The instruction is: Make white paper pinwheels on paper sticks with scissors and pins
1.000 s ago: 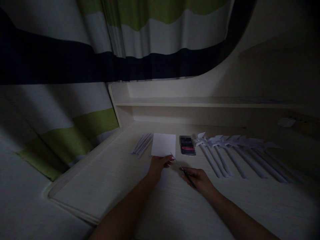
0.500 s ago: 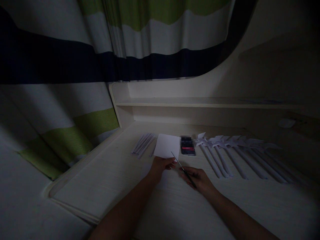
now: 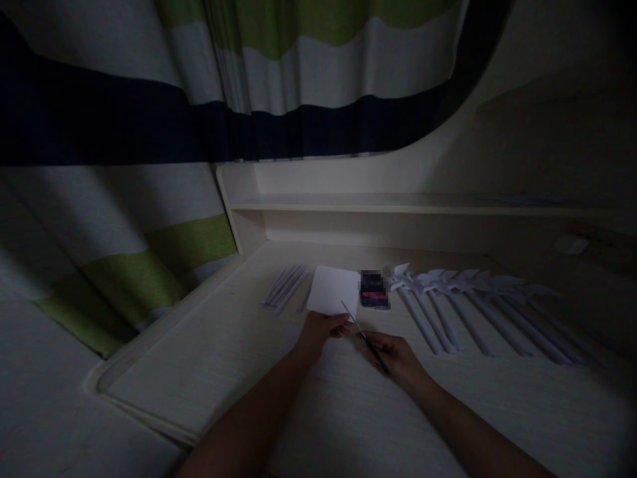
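My left hand pinches the lower edge of a square white sheet of paper between thumb and fingers. In my right hand is a slim pointed tool with a thin metal shaft and a dark handle; the dim light hides its exact kind. Its tip points up and left, over the paper's lower right part, close to my left thumb. Whether the tip touches the paper, I cannot tell. Behind my right hand lies a dark phone-like object, partly blurred out, beside the paper's right edge.
Several white paper pinwheels on rolled sticks lie in a row at the right. Left of the paper is a bundle of rolled paper sticks. A raised shelf runs along the desk's back. A striped curtain hangs at the left.
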Motion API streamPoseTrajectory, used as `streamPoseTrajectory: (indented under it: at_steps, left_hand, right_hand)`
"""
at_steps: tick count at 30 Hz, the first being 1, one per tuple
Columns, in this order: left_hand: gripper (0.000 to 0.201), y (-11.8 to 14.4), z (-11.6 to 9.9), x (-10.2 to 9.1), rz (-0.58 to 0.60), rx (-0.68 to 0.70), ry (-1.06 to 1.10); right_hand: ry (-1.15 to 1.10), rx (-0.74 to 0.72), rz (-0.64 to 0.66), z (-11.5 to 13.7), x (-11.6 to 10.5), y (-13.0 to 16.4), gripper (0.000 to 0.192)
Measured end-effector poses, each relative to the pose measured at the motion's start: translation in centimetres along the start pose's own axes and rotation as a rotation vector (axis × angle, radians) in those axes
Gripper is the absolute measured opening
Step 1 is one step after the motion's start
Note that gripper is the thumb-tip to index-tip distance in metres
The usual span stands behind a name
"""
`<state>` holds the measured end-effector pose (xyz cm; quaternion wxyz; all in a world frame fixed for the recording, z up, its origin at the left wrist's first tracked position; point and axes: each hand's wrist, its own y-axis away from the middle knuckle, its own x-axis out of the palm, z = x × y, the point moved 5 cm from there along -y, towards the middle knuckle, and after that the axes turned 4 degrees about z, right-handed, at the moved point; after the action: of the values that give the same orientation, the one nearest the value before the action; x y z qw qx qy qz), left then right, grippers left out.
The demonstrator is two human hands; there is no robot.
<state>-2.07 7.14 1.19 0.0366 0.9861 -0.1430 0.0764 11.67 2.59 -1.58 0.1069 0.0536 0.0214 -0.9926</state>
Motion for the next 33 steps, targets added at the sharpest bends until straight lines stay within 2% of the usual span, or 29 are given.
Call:
streamPoseTrajectory:
  at_steps: [8, 17, 33]
  left_hand:
    - [0.025, 0.16, 0.05, 0.34, 0.042, 0.003, -0.017]
    - [0.028, 0.41, -0.41, 0.50, 0.042, 0.000, 0.001]
    - [0.027, 0.32, -0.01, 0.50, 0.064, 0.008, 0.000]
  right_hand:
    - [0.006, -0.024, -0.003, 0.07, -0.04, -0.04, 0.046]
    - [0.007, 0.000, 0.005, 0.32, -0.01, 0.11, 0.045]
    - [0.012, -0.006, 0.003, -0.01, -0.05, 0.06, 0.044]
